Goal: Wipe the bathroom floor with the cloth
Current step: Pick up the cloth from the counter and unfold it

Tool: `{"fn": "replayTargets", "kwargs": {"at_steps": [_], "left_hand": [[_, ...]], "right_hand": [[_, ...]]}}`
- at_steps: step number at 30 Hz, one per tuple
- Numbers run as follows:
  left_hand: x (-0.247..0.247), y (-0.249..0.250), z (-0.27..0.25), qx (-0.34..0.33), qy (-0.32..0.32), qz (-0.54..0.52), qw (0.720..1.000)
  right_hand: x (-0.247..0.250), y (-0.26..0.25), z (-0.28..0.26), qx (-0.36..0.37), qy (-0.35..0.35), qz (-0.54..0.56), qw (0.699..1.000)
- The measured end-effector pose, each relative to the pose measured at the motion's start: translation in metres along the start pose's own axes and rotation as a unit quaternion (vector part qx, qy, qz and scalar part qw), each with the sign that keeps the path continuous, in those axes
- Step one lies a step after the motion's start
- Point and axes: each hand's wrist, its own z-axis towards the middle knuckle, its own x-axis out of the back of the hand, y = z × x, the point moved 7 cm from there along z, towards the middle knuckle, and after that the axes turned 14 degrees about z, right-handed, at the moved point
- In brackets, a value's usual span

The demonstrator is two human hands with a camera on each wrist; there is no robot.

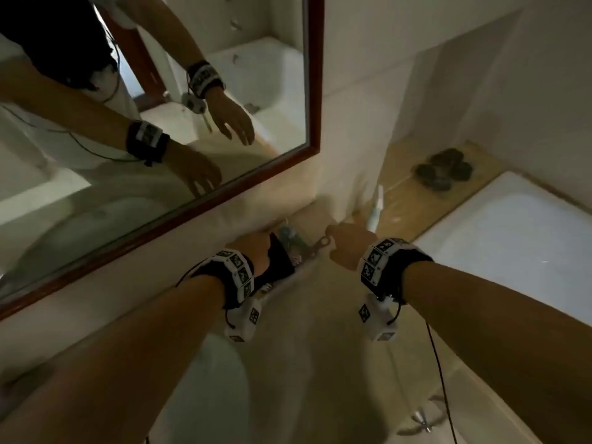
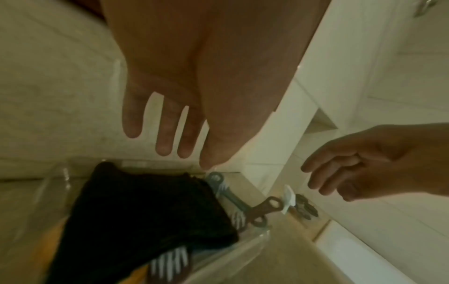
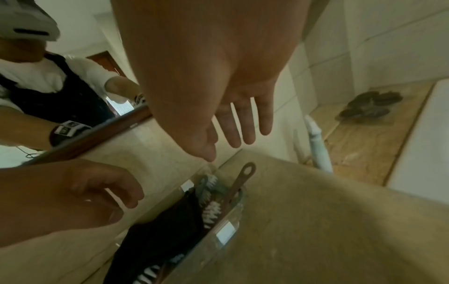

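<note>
A black cloth (image 2: 145,211) lies bunched in a clear plastic container (image 2: 255,244) on the counter, against the wall under the mirror. My left hand (image 2: 165,134) hovers just above the cloth (image 1: 280,261) with straight, spread fingers and holds nothing. My right hand (image 3: 230,130) reaches in from the right, also open and empty, over a brown handle with a hole (image 3: 245,173) that sticks out of the container. In the head view both hands (image 1: 248,246) (image 1: 344,248) sit side by side at the container, their fingertips hidden.
Brushes with white bristles (image 2: 167,263) share the container. A brown-framed mirror (image 1: 315,91) hangs above. A white bathtub (image 1: 512,251) stands at the right, with a dark object (image 1: 445,173) and a pale upright handle (image 1: 376,206) on its wooden ledge. A sink basin (image 1: 208,395) lies below my arms.
</note>
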Motion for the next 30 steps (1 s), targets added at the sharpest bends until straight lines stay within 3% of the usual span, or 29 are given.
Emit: {"fn": "replayTargets", "kwargs": {"at_steps": [7,17,24,30], "left_hand": [[-0.056,-0.056,0.025,0.057,-0.043,-0.106,0.992],[-0.102,-0.083,0.033,0.112,-0.093,-0.211,0.967],[-0.106,-0.086,0.034,0.159,-0.067,-0.293,0.940],[-0.088,-0.080,0.031,0.183,0.008,-0.433,0.883]], "right_hand": [[-0.055,-0.037,0.072,-0.011,-0.037,0.008,0.999],[-0.096,-0.055,0.106,-0.020,-0.096,0.086,0.991],[-0.104,-0.056,0.106,-0.024,-0.117,0.081,0.990],[-0.105,-0.056,0.099,-0.024,-0.135,0.079,0.987]]}}
